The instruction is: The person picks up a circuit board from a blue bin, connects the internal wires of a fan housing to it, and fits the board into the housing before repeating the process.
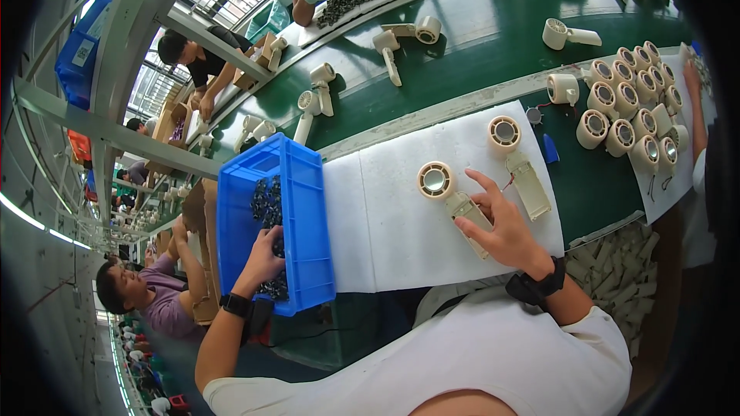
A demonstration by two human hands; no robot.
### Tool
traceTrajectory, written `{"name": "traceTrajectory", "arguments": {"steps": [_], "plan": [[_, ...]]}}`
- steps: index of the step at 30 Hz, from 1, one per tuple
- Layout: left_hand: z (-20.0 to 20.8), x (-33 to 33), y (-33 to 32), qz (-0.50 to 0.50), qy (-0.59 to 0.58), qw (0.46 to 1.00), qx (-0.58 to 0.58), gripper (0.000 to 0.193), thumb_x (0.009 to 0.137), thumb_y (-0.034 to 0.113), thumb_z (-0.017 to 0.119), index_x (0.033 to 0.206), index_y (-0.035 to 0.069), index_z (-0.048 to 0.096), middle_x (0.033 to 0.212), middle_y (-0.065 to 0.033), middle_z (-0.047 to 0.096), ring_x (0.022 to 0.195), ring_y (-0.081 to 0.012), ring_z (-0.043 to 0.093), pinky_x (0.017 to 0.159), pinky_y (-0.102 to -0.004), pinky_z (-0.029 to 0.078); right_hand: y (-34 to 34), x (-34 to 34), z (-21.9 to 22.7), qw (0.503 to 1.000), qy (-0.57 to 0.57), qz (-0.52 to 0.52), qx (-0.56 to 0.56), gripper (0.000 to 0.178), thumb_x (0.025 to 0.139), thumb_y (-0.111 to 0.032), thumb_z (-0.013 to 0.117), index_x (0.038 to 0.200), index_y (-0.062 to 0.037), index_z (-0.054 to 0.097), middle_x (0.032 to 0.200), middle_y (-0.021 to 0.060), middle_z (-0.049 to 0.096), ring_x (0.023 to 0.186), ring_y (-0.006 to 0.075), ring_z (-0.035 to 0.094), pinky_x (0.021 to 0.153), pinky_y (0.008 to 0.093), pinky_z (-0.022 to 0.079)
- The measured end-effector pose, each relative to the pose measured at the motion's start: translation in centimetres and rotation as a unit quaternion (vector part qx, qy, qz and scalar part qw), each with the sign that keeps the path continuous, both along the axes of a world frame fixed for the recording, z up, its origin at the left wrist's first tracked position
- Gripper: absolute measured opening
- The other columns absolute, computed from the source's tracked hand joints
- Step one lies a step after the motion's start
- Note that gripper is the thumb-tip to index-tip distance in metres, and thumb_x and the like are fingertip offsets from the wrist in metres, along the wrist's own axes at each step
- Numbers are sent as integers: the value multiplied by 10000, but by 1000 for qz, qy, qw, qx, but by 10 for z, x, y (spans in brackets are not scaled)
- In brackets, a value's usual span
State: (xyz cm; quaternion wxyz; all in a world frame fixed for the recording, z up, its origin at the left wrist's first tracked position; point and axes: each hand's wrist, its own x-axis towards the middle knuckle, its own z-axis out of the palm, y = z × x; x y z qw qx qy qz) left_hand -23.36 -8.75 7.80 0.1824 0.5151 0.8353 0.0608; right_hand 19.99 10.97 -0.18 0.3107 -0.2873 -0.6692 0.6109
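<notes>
My left hand (pixel 266 256) reaches into a blue plastic bin (pixel 307 185) holding small black parts (pixel 267 199). Its fingers are curled, with their tips partly hidden among the parts. On a white foam sheet (pixel 378 262) lies a cream handheld fan (pixel 436 180) with a round head and an opened handle. My right hand (pixel 505 227) closes over that handle, thumb on the near side, index finger stretched out beside the head. Just right of it rests a second fan (pixel 527 185), its handle open too and a thin red wire near it.
A green conveyor (pixel 493 46) carries several fans beyond the sheet. At right, many round fan heads (pixel 620 96) stand grouped; a blue piece (pixel 549 148) lies nearer. Cream handle shells (pixel 617 277) fill a space below right. Co-workers sit left and across; another person's arm (pixel 696 108) is at far right.
</notes>
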Motion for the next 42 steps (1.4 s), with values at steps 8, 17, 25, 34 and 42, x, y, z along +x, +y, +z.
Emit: {"name": "traceTrajectory", "arguments": {"steps": [8,17,25,34,42], "plan": [[24,-3,-13,22,16,999,18,481,712,107,832,1135,46,610,1073,-115,595,995,-259,616,903,-353,510,0,1,2,1000,2,2,-23,774,949,-109,698,1590,-57,267,1144,172,700,1007,185,695,932,317,527],[106,20,12,89,-40,986,138,419,738,25,775,1109,93,592,1036,5,562,888,-81,571,801,-246,479,-1,0,5,1000,-4,2,-30,780,949,-95,702,1596,-70,268,1136,141,693,968,147,673,908,293,518],[113,97,122,-125,41,980,149,407,736,66,775,1107,84,606,1079,-65,562,971,-180,598,872,-303,503,2,2,-2,999,21,-25,-40,784,946,-98,709,1599,-93,274,1151,119,680,986,143,663,898,290,519],[17,120,169,-182,-50,980,-62,462,743,64,754,1184,133,634,1273,-139,529,1101,-338,591,971,-366,517,-2,2,-2,998,42,-20,-48,790,941,-87,717,1597,-97,276,1141,118,677,975,152,669,882,295,529],[48,176,133,-314,252,915,-7,522,805,138,801,1292,230,638,1559,-135,369,1328,-381,508,1143,-504,425,-4,1,2,999,22,-10,-47,772,939,-77,714,1587,-93,295,1151,141,679,992,186,682,904,323,537]]}}
